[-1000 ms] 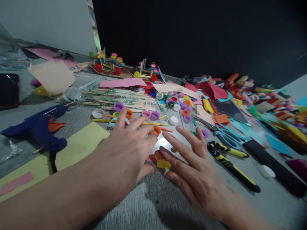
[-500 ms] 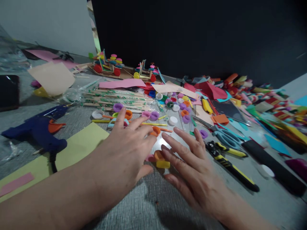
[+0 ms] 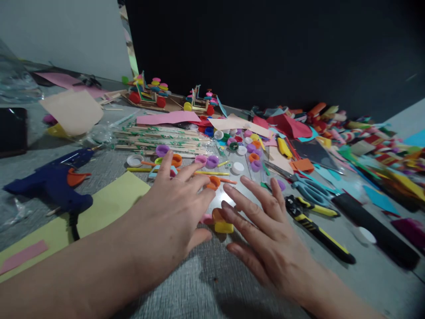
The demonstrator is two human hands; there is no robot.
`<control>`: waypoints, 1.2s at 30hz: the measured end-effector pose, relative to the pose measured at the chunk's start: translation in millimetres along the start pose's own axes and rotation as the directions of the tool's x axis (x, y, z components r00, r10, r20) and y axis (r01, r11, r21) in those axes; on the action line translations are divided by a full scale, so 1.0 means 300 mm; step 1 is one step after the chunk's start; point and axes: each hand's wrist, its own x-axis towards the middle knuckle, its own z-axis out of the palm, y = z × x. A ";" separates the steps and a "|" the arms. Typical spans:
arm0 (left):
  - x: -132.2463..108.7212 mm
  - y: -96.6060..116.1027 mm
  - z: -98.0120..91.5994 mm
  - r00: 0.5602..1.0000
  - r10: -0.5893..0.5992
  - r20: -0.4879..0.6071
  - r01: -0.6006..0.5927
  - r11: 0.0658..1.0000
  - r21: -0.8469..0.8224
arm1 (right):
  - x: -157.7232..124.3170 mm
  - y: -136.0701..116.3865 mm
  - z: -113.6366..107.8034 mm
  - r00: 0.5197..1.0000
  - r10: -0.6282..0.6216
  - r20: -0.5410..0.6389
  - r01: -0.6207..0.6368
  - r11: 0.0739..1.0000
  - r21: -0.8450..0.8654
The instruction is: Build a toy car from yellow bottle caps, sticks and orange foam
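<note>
My left hand (image 3: 172, 212) lies flat on the grey table (image 3: 206, 283) with its fingers spread, holding nothing. My right hand (image 3: 265, 230) rests palm down beside it, fingers apart, also holding nothing. Between the two hands sit a yellow bottle cap (image 3: 223, 227), an orange cap partly hidden behind it, and a pink cap (image 3: 206, 219). My right fingertips touch the yellow cap; my left fingers are just beside the pink one. An orange cap (image 3: 214, 182) lies just beyond my left fingertips.
A blue glue gun (image 3: 53, 181) lies left on a yellow-green sheet (image 3: 109, 199). Wrapped wooden sticks (image 3: 159, 137), several coloured caps (image 3: 245, 146), blue scissors (image 3: 312, 190), a yellow-black cutter (image 3: 315, 226) and a heap of paper scraps (image 3: 365, 150) crowd the far and right side.
Both hands have stayed almost in place, shifting only slightly. The caps between them sit a little closer together.
</note>
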 end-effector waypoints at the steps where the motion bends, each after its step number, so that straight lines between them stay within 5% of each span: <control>1: -0.001 0.000 0.000 1.000 0.000 -0.002 0.000 1.000 -0.003 | 0.000 0.000 -0.001 1.000 -0.002 -0.004 0.002 1.000 0.000; 15: -0.004 -0.004 -0.011 1.000 0.009 -0.002 -0.009 1.000 -0.005 | 0.004 0.007 -0.013 0.991 0.039 -0.125 -0.024 0.993 0.115; 19: 0.008 -0.003 -0.059 0.999 0.020 -0.033 -0.022 0.997 -0.077 | 0.003 0.046 -0.028 0.906 0.256 -0.337 -0.172 0.950 0.259; 22: 0.010 0.008 -0.096 0.976 -0.061 -0.208 0.032 0.990 -0.136 | -0.002 0.093 -0.026 0.820 0.398 -0.411 -0.285 0.907 0.311; 27: 0.006 0.025 -0.121 0.906 -0.132 -0.402 0.041 0.973 -0.227 | -0.010 0.170 -0.010 0.872 0.418 -0.256 -0.355 0.898 0.259; 31: 0.009 0.031 -0.130 0.902 -0.034 -0.430 -0.055 0.980 -0.193 | -0.004 0.184 -0.008 0.961 0.270 -0.056 -0.250 0.938 0.239; 36: 0.009 0.043 -0.151 0.892 0.007 -0.451 -0.088 0.983 -0.159 | 0.010 0.165 0.004 0.986 0.159 0.050 -0.166 0.967 0.194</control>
